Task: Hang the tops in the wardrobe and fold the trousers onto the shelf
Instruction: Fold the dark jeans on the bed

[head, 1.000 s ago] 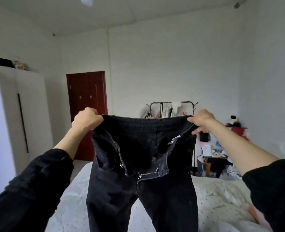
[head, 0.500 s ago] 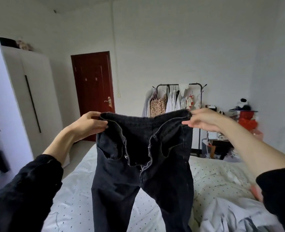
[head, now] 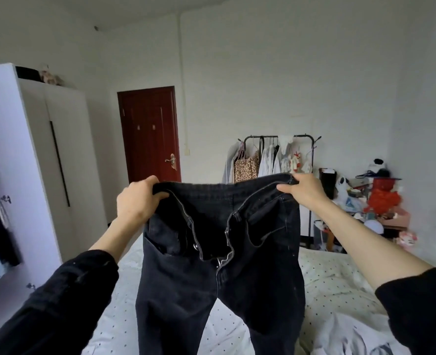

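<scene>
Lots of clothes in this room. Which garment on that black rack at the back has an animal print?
The leopard-print top, hanging towards the left end of the clothes rack. It is tan with dark spots, while the garments beside it, such as the white shirts, are pale and plain.

A bedroom in a home: a bed with a white, dark-dotted sheet point(head: 334, 283) fills the foreground, a tall white wardrobe point(head: 32, 160) with clothes hanging inside stands at the left, a dark red wooden door point(head: 149, 131) is in the far wall, and a black metal clothes rack point(head: 275, 155) holds shirts beside a cluttered side table point(head: 380, 213)
</scene>
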